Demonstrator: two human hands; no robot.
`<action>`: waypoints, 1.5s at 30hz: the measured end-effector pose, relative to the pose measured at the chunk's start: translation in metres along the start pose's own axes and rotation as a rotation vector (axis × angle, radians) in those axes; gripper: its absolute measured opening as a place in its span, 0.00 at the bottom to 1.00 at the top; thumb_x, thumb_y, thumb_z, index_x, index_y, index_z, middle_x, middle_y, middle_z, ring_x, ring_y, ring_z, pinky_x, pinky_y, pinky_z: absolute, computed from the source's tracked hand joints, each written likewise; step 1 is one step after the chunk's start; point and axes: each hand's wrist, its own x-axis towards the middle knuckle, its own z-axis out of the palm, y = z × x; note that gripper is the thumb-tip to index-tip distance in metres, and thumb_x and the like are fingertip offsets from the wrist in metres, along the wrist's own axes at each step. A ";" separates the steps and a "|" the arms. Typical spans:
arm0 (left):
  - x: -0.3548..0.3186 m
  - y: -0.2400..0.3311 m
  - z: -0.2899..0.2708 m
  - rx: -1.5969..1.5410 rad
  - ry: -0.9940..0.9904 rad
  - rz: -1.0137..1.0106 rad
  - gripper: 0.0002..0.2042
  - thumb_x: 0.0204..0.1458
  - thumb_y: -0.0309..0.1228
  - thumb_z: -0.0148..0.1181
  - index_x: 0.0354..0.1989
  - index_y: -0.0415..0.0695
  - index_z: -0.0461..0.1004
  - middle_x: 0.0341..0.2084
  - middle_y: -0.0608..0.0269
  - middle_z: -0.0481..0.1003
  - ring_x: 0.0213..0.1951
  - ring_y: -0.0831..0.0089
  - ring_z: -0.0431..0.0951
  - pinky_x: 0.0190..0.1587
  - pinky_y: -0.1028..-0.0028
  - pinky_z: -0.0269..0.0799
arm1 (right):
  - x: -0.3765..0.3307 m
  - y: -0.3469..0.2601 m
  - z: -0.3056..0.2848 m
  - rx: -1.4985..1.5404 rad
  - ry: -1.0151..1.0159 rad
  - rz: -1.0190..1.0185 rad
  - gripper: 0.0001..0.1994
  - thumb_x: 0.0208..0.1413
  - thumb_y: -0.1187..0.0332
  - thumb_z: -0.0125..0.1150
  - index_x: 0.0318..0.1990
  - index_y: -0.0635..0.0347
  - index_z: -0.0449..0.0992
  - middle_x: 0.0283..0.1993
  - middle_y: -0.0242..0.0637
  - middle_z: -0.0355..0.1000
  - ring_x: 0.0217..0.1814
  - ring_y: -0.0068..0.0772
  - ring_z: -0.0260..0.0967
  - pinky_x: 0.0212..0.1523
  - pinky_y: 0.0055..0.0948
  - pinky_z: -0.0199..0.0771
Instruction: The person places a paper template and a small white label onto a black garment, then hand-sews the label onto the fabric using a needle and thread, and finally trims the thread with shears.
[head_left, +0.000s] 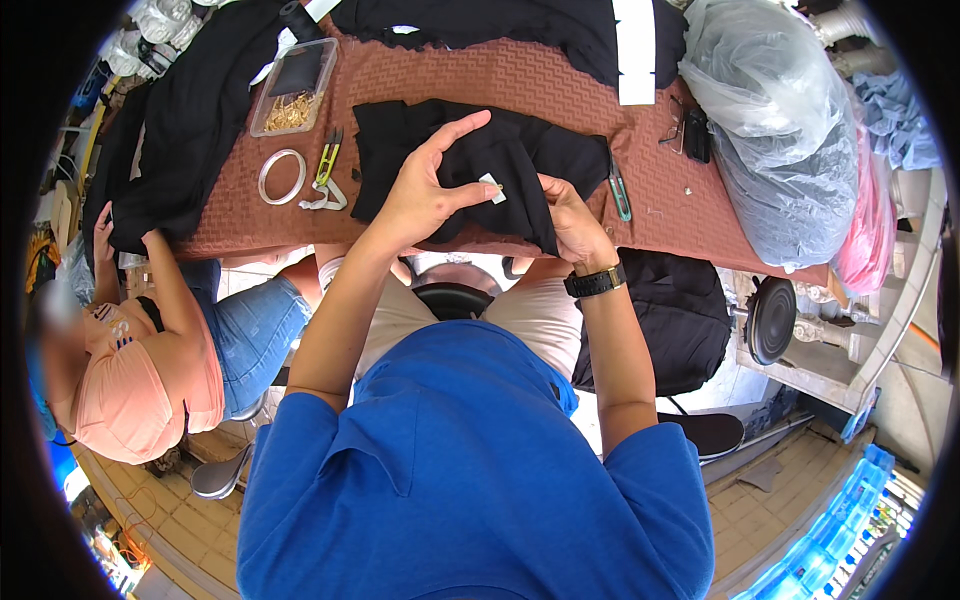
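A piece of black cloth (450,140) lies bunched on the table in front of me, its near part raised between my hands. My left hand (425,200) has its index finger stretched out over the cloth. Its thumb presses beside a small white tag (494,188) with a tiny gold-coloured bit on it; the other fingers are hidden. My right hand (578,225), below a black wristwatch (596,281), pinches a fold at the cloth's right side. Green-handled thread snips (620,190) lie just right of the cloth.
Left on the brown-covered table (225,205) are yellow-handled snips (327,160), a white ring (282,177) and a plastic box (292,98) of small gold pieces. A large plastic-wrapped bundle (770,130) stands right. A co-worker (150,370) sits left, handling black cloth.
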 end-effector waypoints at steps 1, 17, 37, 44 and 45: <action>0.000 -0.001 0.000 -0.005 -0.006 -0.008 0.39 0.42 0.23 0.74 0.68 0.41 0.66 0.65 0.57 0.69 0.69 0.68 0.63 0.72 0.69 0.49 | 0.000 0.000 0.000 -0.001 -0.001 0.004 0.20 0.55 0.85 0.60 0.58 0.72 0.75 0.53 0.47 0.78 0.52 0.32 0.79 0.56 0.30 0.81; 0.004 0.007 0.000 0.008 -0.006 -0.064 0.39 0.42 0.22 0.73 0.68 0.39 0.67 0.65 0.58 0.69 0.67 0.70 0.64 0.71 0.70 0.50 | -0.001 0.001 -0.003 -0.003 -0.041 -0.027 0.20 0.58 0.85 0.59 0.59 0.70 0.75 0.54 0.43 0.78 0.52 0.28 0.79 0.57 0.27 0.80; 0.003 0.008 0.003 0.030 -0.012 -0.051 0.39 0.42 0.24 0.74 0.68 0.39 0.67 0.65 0.58 0.68 0.69 0.68 0.62 0.73 0.68 0.47 | -0.002 0.004 -0.002 0.022 -0.019 -0.025 0.20 0.57 0.83 0.60 0.58 0.72 0.74 0.54 0.45 0.78 0.53 0.30 0.79 0.56 0.29 0.81; 0.003 0.003 0.005 0.034 -0.005 -0.045 0.40 0.40 0.23 0.76 0.67 0.41 0.67 0.64 0.57 0.70 0.67 0.67 0.66 0.71 0.69 0.53 | 0.000 0.007 0.000 0.057 -0.013 -0.062 0.21 0.56 0.84 0.60 0.58 0.71 0.73 0.54 0.44 0.77 0.53 0.31 0.79 0.57 0.30 0.81; 0.003 0.001 0.005 0.035 0.003 -0.051 0.40 0.40 0.23 0.76 0.67 0.41 0.67 0.64 0.57 0.70 0.67 0.67 0.66 0.71 0.69 0.54 | 0.001 0.007 0.003 0.060 0.006 -0.070 0.20 0.56 0.84 0.60 0.58 0.70 0.73 0.54 0.43 0.77 0.52 0.30 0.79 0.56 0.29 0.81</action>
